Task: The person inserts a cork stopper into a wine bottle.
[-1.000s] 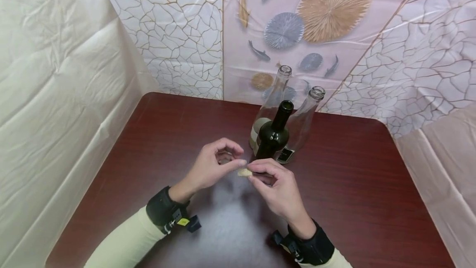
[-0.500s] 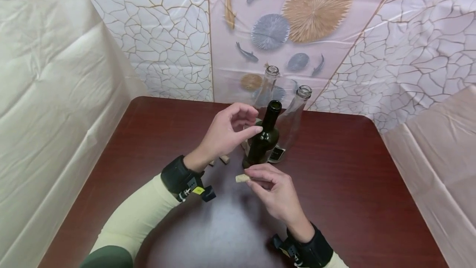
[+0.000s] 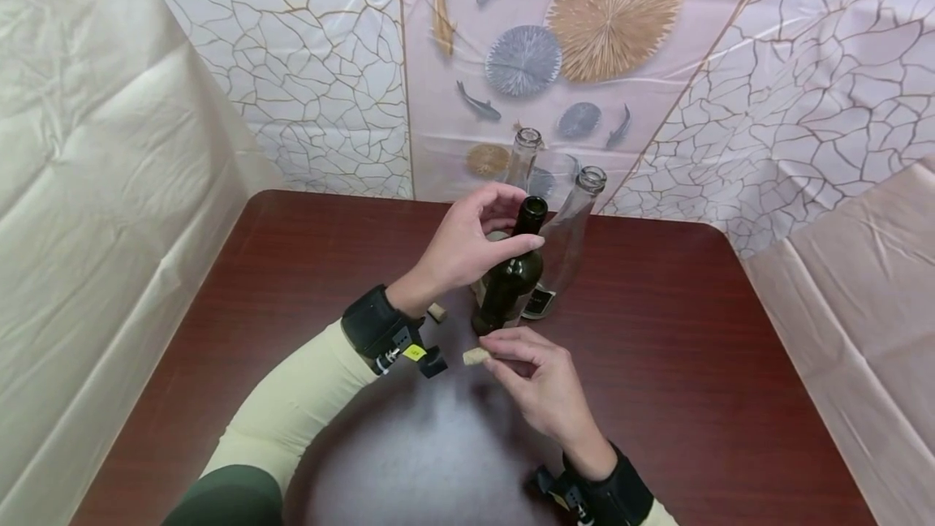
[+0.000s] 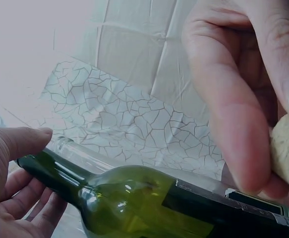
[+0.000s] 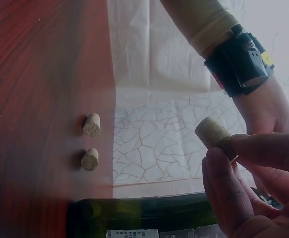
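My left hand [image 3: 467,246] is at the neck of a dark green wine bottle [image 3: 511,282]. Its thumb lies straight across the front of the neck and the fingers are spread behind it. In the left wrist view, the bottle neck [image 4: 60,176] runs between that thumb and those fingers. My right hand [image 3: 540,380] pinches a pale cork [image 3: 476,356] between thumb and fingers, low in front of the bottle. The right wrist view shows this cork [image 5: 213,134] tilted, with one end sticking out of the grip.
Two loose corks, an upper cork [image 5: 92,125] and a lower cork [image 5: 90,159], lie on the dark red table [image 3: 657,364]. Beside the green bottle stand a clear bottle [image 3: 570,230] and another clear bottle [image 3: 524,157], partly hidden. Patterned cloth [image 3: 329,63] hangs behind the table.
My left hand has left the right hand's side and moved up and away to the green bottle's neck. The right hand keeps its cork nearly in place. The head view has shifted slightly.
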The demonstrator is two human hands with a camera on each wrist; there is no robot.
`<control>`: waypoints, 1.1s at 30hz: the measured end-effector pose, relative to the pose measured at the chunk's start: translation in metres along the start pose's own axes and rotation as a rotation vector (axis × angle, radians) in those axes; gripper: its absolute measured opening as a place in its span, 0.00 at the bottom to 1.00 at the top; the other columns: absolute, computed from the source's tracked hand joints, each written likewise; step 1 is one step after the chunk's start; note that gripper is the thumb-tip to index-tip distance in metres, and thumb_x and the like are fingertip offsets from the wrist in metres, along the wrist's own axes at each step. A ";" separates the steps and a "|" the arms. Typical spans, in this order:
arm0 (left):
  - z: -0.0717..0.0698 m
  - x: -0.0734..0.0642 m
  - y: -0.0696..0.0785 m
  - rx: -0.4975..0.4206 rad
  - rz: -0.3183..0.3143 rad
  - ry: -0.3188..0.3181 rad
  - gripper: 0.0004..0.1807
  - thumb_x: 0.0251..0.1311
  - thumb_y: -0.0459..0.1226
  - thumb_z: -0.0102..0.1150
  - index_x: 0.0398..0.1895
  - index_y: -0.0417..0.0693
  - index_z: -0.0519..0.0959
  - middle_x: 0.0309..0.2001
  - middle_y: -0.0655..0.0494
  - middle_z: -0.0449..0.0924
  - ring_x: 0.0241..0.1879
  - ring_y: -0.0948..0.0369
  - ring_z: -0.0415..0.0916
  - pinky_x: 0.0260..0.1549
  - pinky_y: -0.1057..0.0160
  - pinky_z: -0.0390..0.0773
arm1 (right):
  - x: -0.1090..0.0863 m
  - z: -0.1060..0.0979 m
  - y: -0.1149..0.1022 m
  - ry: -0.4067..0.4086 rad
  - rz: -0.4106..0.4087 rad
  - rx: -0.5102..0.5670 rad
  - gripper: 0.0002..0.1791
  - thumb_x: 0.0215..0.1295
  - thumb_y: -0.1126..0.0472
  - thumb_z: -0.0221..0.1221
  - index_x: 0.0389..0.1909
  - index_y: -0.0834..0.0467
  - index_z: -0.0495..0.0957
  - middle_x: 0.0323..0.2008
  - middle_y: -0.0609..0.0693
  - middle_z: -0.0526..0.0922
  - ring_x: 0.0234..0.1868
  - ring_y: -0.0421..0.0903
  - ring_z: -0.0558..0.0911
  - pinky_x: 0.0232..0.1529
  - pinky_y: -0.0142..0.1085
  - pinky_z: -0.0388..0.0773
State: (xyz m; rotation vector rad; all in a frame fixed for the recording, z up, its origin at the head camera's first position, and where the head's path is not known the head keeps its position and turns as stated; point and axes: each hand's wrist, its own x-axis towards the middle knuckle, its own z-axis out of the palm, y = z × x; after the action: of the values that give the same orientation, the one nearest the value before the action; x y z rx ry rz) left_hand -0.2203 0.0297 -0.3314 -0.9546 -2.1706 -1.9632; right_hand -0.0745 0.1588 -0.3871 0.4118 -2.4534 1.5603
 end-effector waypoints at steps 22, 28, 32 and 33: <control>0.001 -0.002 -0.014 0.054 -0.033 -0.025 0.18 0.57 0.42 0.68 0.48 0.46 0.78 0.45 0.52 0.82 0.45 0.64 0.80 0.49 0.67 0.80 | 0.003 0.003 0.010 -0.001 -0.006 -0.015 0.13 0.56 0.73 0.65 0.44 0.64 0.86 0.44 0.58 0.86 0.44 0.49 0.85 0.39 0.35 0.85; -0.001 -0.005 -0.013 0.067 -0.025 -0.023 0.18 0.56 0.43 0.69 0.47 0.47 0.79 0.43 0.54 0.82 0.43 0.65 0.81 0.48 0.67 0.81 | 0.000 0.000 0.023 0.027 -0.015 -0.033 0.15 0.56 0.72 0.66 0.45 0.59 0.86 0.44 0.54 0.86 0.46 0.47 0.84 0.40 0.36 0.85; -0.001 -0.009 -0.013 0.067 -0.034 -0.032 0.18 0.56 0.44 0.69 0.46 0.48 0.78 0.43 0.55 0.81 0.43 0.65 0.81 0.48 0.67 0.81 | -0.003 -0.004 0.037 0.024 -0.022 -0.039 0.15 0.59 0.67 0.66 0.47 0.54 0.86 0.46 0.49 0.86 0.47 0.43 0.84 0.40 0.33 0.85; -0.001 -0.010 -0.013 0.065 -0.036 -0.035 0.18 0.56 0.44 0.69 0.46 0.48 0.78 0.42 0.55 0.81 0.43 0.65 0.81 0.48 0.67 0.81 | -0.004 -0.006 0.039 0.021 -0.024 -0.041 0.15 0.59 0.66 0.66 0.47 0.54 0.86 0.46 0.48 0.86 0.47 0.42 0.83 0.41 0.32 0.84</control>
State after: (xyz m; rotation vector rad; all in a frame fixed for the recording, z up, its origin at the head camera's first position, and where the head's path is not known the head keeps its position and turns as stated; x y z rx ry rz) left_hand -0.2188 0.0244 -0.3467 -0.9537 -2.2707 -1.8919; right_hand -0.0842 0.1801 -0.4191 0.4141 -2.4505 1.4949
